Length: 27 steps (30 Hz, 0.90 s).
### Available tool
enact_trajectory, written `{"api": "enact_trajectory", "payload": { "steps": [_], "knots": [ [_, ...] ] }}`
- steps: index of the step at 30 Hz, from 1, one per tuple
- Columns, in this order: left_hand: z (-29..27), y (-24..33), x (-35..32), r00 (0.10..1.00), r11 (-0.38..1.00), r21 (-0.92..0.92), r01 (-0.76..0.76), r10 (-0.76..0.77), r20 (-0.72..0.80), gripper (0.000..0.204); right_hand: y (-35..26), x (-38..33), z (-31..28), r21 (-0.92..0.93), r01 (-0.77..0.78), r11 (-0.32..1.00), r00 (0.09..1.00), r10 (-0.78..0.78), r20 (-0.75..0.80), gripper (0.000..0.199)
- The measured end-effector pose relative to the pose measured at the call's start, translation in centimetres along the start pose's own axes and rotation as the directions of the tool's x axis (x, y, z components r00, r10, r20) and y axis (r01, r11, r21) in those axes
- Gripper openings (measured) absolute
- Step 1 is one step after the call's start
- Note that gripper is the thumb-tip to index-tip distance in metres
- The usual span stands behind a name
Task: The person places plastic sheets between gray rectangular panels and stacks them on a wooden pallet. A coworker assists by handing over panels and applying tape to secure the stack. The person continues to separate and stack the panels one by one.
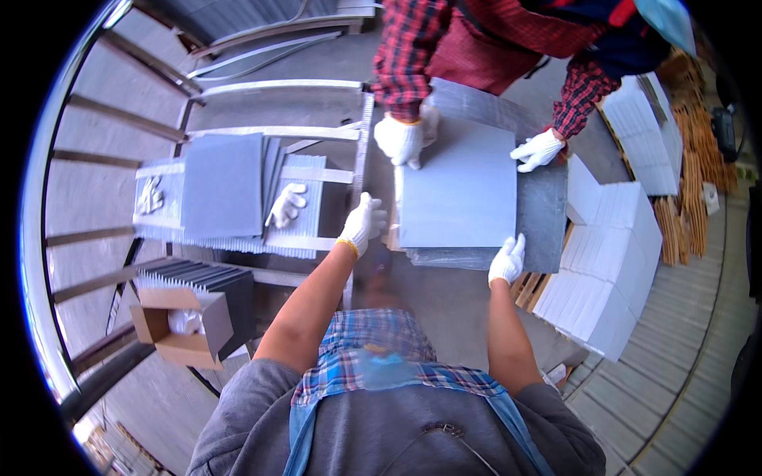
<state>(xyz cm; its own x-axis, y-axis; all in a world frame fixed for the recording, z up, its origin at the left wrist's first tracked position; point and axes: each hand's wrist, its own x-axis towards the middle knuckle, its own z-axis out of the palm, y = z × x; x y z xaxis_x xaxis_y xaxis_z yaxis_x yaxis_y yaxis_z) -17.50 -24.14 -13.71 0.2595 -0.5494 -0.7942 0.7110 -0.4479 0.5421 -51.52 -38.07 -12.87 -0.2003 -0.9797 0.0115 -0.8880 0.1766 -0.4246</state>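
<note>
A flat, square light-grey panel (pixel 458 186) lies on top of a stack in front of me, over a larger dark sheet (pixel 544 230). My left hand (pixel 363 222), in a white knit glove, hovers just off the panel's left edge, its fingers stretched out. At the near right corner is my right hand (pixel 509 258), also gloved, fingers extended along the edge; whether they press on the panel I cannot tell. Across from me, a co-worker's gloved hand (pixel 399 141) is at the far left corner. The co-worker's other hand (pixel 540 149) touches the right edge.
On a metal rack (pixel 274 133) at left lie dark grey panels (pixel 224 184), with a loose white glove (pixel 288 205) and another glove (pixel 150 196) beside them. Below is an open cardboard box (pixel 218 325). White block stacks (pixel 607 262) and wooden pallets (pixel 681 226) stand at right.
</note>
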Motion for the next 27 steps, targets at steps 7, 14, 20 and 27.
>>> {"api": "enact_trajectory", "payload": {
  "steps": [7, 14, 20, 27],
  "knots": [
    [-11.0, -2.0, -8.3, 0.989, 0.95, 0.294, -0.109, 0.134, -0.064, 0.056, -0.5, -4.5, -1.8, 0.036, -0.009, 0.999, 0.988, 0.003, 0.153, 0.056],
    [-25.6, -6.9, -13.4, 0.897, 0.946, 0.278, -0.167, 0.262, -0.355, 0.052, -1.3, -11.2, -1.0, -0.195, -0.042, 0.98, 0.986, 0.073, 0.153, 0.056],
    [-33.3, -10.3, -15.7, 0.767, 0.927, 0.34, -0.156, 0.331, -0.55, 0.05, -5.8, -19.8, 0.0, -0.32, 0.009, 0.947, 0.934, 0.107, 0.341, 0.059],
    [-36.6, -11.5, -17.1, 0.679, 0.919, 0.06, -0.39, 0.331, -0.655, 0.039, -9.1, -26.0, 5.2, 0.038, 0.58, 0.813, 0.557, -0.431, 0.71, 0.052]
  ]
}}
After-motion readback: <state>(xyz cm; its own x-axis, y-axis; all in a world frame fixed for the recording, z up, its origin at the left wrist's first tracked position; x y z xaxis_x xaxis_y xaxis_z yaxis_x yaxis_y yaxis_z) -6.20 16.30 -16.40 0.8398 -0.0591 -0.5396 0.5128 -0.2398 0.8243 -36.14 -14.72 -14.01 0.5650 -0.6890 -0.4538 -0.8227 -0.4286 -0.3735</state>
